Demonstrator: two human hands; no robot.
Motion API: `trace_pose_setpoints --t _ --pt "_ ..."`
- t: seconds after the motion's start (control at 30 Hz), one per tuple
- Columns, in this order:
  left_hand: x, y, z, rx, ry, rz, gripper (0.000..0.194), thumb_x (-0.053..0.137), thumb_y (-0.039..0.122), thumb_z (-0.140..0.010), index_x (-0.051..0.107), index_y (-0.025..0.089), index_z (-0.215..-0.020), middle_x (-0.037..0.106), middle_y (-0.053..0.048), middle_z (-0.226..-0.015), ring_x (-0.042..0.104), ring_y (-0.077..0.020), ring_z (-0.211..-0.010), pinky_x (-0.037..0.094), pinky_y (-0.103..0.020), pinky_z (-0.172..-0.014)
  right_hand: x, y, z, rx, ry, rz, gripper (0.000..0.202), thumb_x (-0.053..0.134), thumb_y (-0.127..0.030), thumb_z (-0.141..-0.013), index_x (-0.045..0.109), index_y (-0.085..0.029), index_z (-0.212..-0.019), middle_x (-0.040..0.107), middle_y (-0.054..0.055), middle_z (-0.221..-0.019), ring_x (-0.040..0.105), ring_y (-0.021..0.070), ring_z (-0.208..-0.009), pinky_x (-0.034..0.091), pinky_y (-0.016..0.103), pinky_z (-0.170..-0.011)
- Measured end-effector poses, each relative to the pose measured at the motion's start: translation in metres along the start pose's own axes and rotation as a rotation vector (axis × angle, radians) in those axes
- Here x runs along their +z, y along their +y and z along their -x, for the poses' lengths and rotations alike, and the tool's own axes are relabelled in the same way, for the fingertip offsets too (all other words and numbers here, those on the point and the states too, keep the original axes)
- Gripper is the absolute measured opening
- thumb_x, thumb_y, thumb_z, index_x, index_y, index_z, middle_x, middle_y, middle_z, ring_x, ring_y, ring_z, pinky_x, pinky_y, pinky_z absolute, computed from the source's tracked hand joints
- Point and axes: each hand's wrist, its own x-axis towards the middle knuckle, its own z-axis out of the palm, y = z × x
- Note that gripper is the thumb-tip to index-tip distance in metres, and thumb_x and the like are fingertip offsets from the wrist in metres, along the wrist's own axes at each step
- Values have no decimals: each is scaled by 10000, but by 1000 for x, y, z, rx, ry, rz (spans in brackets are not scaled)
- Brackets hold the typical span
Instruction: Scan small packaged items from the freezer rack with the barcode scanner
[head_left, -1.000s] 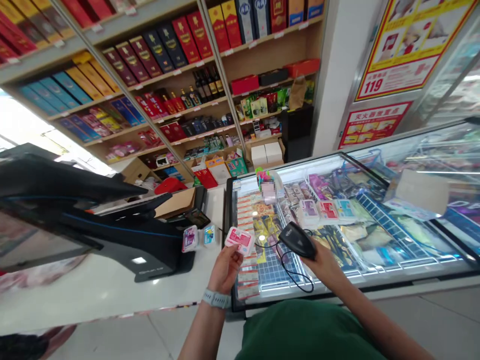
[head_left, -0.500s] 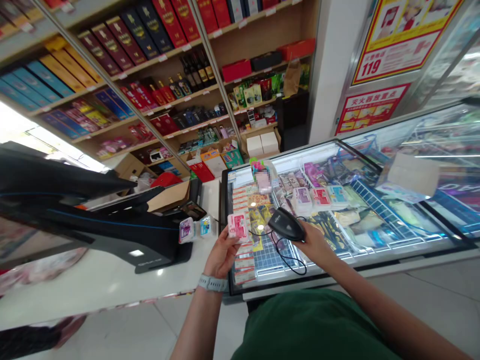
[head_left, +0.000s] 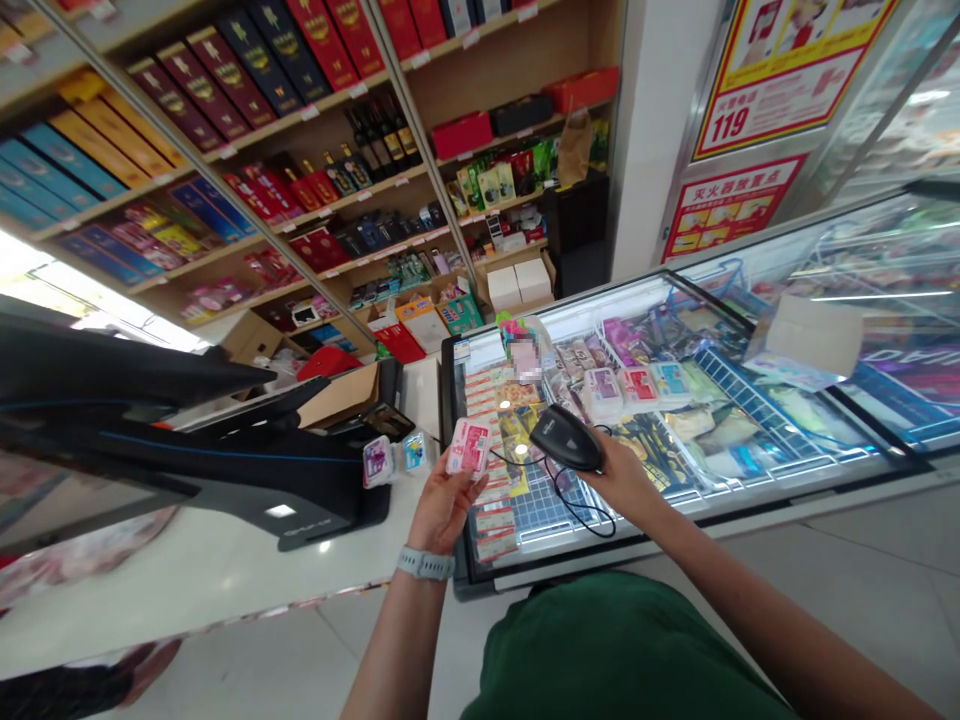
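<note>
A small pink-and-white plastic box [head_left: 469, 447] is pinched in my left hand [head_left: 444, 508], its printed label facing up. My right hand [head_left: 626, 478] grips a black barcode scanner [head_left: 566, 437], whose head points left toward the box. From the scanner a black cable [head_left: 579, 505] loops over the glass top of a display freezer [head_left: 536, 535]. On the white counter by my left hand sit a purple-labelled box [head_left: 379, 460] and a blue-labelled box [head_left: 417, 453]. Similar purple [head_left: 602, 393], red [head_left: 638, 386] and blue [head_left: 670, 381] boxes lie in a row on the freezer glass.
A black checkout terminal [head_left: 247, 480] stands on the counter [head_left: 225, 580] at left. Shelves of boxes and bottles [head_left: 382, 140] line the back. An opened white carton [head_left: 810, 340] rests on the freezer at right. Part of another person [head_left: 90, 685] shows at lower left.
The pink-and-white box has tilted and shifted slightly left in my left hand. The scanner has moved a little left and up in view. The camera view has shifted slightly.
</note>
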Motion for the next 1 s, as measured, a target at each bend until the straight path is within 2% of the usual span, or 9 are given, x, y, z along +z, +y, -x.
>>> trace_pose_setpoints --t 0.13,0.3,0.6,0.73,0.9,1.0 --pt "-10 7 -8 57 -3 -44 402 736 79 -673 601 208 -1029 709 -36 -982 678 -149 -849 563 -270 -752 8 -10 7 45 8 47 322 605 -234 -739 585 -184 -1056 682 67 -933 642 249 -883 458 309 -740" --pt "-20 11 -19 48 -32 -49 363 771 135 -656 606 180 -977 703 -44 -971 666 -151 -845 544 -277 -757 19 -26 18 62 36 75 320 585 -214 -726 579 -180 -1043 674 66 -913 637 245 -872 463 312 -742" --pt "-21 19 -25 107 -158 -69 406 787 158 -634 606 174 -996 690 -49 -1007 644 -148 -891 510 -285 -818 37 -44 41 91 77 100 281 579 -213 -723 579 -187 -1003 670 62 -945 630 240 -888 468 326 -775" --pt "-19 20 -23 142 -137 -65 381 792 182 -630 612 167 -966 691 -48 -986 640 -138 -869 508 -283 -823 40 -48 44 83 44 92 282 569 -194 -721 576 -192 -1003 672 52 -899 637 234 -860 472 315 -743" --pt "-14 20 -17 265 -77 -56 380 787 221 -640 609 179 -973 689 -39 -976 634 -137 -886 503 -298 -850 39 -46 41 47 15 73 351 559 -173 -695 586 -193 -1045 684 71 -964 642 252 -908 484 343 -784" --pt "-11 18 -11 288 -38 -70 393 795 231 -622 614 172 -966 692 -44 -947 635 -146 -860 507 -312 -832 37 -42 38 25 -3 51 372 557 -170 -682 592 -199 -1051 693 63 -955 650 250 -889 493 340 -764"
